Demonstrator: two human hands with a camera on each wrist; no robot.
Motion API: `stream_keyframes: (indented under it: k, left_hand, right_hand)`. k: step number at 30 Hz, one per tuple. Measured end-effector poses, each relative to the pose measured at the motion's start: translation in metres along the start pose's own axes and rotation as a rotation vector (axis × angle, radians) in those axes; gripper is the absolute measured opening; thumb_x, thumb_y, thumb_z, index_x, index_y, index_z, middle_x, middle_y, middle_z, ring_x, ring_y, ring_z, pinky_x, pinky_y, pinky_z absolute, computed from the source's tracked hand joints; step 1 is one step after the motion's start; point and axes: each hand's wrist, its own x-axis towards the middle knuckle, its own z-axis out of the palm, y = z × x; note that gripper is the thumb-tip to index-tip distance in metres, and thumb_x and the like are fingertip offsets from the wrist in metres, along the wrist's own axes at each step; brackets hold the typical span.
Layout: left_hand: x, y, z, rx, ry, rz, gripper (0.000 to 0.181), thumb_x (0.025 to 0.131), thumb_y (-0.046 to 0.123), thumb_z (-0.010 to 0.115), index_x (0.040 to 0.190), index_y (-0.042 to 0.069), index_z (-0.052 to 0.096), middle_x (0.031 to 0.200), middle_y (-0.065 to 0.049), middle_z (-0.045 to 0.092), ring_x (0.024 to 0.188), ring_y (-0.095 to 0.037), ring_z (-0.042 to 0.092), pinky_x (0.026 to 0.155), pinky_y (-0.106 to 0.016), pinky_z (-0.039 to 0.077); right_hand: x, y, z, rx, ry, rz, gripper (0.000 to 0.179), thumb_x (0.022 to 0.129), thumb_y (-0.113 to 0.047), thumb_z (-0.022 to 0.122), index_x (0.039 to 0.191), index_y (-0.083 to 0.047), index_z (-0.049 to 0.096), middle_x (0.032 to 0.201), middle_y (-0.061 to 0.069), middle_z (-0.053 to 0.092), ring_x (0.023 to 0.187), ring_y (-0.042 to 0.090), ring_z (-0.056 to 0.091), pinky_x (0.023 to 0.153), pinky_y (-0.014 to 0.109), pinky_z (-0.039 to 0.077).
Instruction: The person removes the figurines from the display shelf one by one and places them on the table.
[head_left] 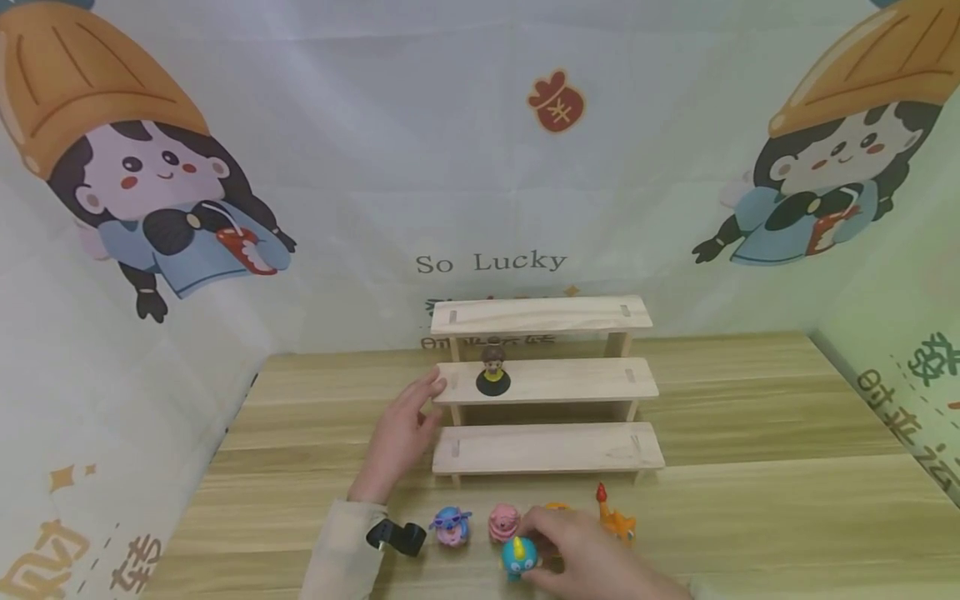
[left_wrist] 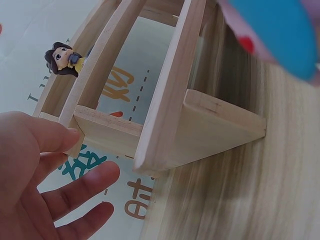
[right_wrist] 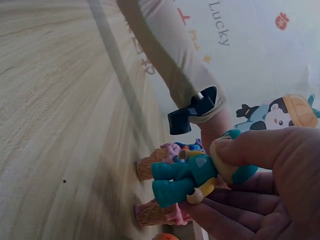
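My right hand (head_left: 592, 554) holds a teal toy figure (head_left: 519, 557) with a yellow crest at the front of the table. In the right wrist view, the thumb presses on the head of the figure (right_wrist: 192, 175), with fingers behind it. My left hand (head_left: 401, 433) is at the left end of the three-tier wooden shelf (head_left: 555, 450). Its thumb and a finger pinch the middle board's end (left_wrist: 75, 125), while the other fingers spread loose below. A brown-haired figurine (head_left: 492, 367) in yellow stands on a black base on the middle board.
In front of the shelf stand a blue figure with sunglasses (head_left: 451, 527), a pink figure (head_left: 503, 522) and an orange figure (head_left: 618, 523) with a red tip. Another orange toy (head_left: 557, 506) is mostly hidden by my right hand. A printed cloth (head_left: 480, 167) hangs behind the table.
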Motion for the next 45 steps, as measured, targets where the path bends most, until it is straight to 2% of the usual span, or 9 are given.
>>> stream_keyframes:
  k: [4, 12, 17, 24, 35, 39, 45]
  left_hand:
    - [0.001, 0.000, 0.001, 0.003, 0.001, 0.003, 0.043, 0.090, 0.009, 0.063, 0.132, 0.013, 0.055, 0.149, -0.001, 0.043, 0.077, -0.013, 0.062, 0.071, -0.029, 0.055]
    - [0.001, -0.001, 0.001, -0.002, 0.005, 0.004, 0.043, 0.089, 0.008, 0.063, 0.132, 0.013, 0.056, 0.148, -0.001, 0.044, 0.077, -0.014, 0.063, 0.071, -0.031, 0.055]
    - [0.000, -0.001, 0.000, -0.001, 0.001, 0.005, 0.043, 0.090, 0.008, 0.063, 0.132, 0.012, 0.056, 0.148, -0.002, 0.044, 0.078, -0.016, 0.064, 0.073, -0.033, 0.056]
    - [0.000, -0.001, 0.001, -0.006, -0.019, -0.022, 0.045, 0.090, 0.009, 0.063, 0.133, 0.013, 0.055, 0.150, 0.002, 0.041, 0.078, -0.014, 0.063, 0.073, -0.031, 0.056]
    - [-0.001, -0.001, 0.002, -0.007, -0.004, -0.005, 0.045, 0.089, 0.009, 0.064, 0.133, 0.012, 0.054, 0.150, -0.001, 0.042, 0.079, -0.016, 0.063, 0.074, -0.033, 0.056]
    - [-0.001, -0.002, 0.002, -0.007, -0.006, -0.006, 0.045, 0.090, 0.010, 0.063, 0.134, 0.013, 0.054, 0.150, -0.001, 0.042, 0.080, -0.016, 0.063, 0.075, -0.033, 0.055]
    - [-0.001, -0.002, 0.002, 0.004, -0.014, -0.010, 0.044, 0.091, 0.012, 0.062, 0.134, 0.014, 0.054, 0.150, 0.001, 0.041, 0.076, -0.012, 0.061, 0.069, -0.028, 0.054]
  right_hand:
    - [-0.001, 0.002, 0.003, -0.089, -0.019, -0.018, 0.023, 0.083, -0.022, 0.074, 0.103, -0.020, 0.062, 0.096, -0.018, 0.062, 0.084, -0.004, 0.053, 0.076, 0.018, 0.050]
    - [-0.001, 0.007, 0.009, -0.124, -0.061, -0.006, 0.026, 0.082, -0.018, 0.074, 0.106, -0.017, 0.062, 0.099, -0.015, 0.063, 0.090, -0.004, 0.053, 0.084, 0.022, 0.052]
    - [-0.001, 0.009, 0.012, -0.168, -0.059, -0.021, 0.025, 0.081, -0.018, 0.076, 0.100, -0.016, 0.060, 0.095, -0.014, 0.060, 0.087, -0.003, 0.053, 0.080, 0.020, 0.051]
    - [-0.003, 0.015, 0.016, -0.162, -0.047, -0.040, 0.024, 0.080, -0.016, 0.075, 0.098, -0.017, 0.059, 0.097, -0.013, 0.059, 0.088, -0.004, 0.052, 0.079, 0.019, 0.051]
    - [-0.002, 0.014, 0.013, -0.172, -0.083, -0.002, 0.025, 0.081, -0.019, 0.076, 0.100, -0.018, 0.060, 0.096, -0.014, 0.058, 0.086, -0.005, 0.052, 0.077, 0.018, 0.051]
    - [-0.002, 0.015, 0.013, -0.183, -0.086, -0.021, 0.026, 0.081, -0.020, 0.075, 0.102, -0.017, 0.060, 0.096, -0.013, 0.059, 0.086, -0.005, 0.052, 0.077, 0.018, 0.051]
    - [-0.004, 0.016, 0.013, -0.211, -0.078, -0.068, 0.034, 0.083, -0.022, 0.074, 0.112, -0.012, 0.060, 0.108, -0.004, 0.064, 0.095, 0.001, 0.059, 0.082, 0.022, 0.054]
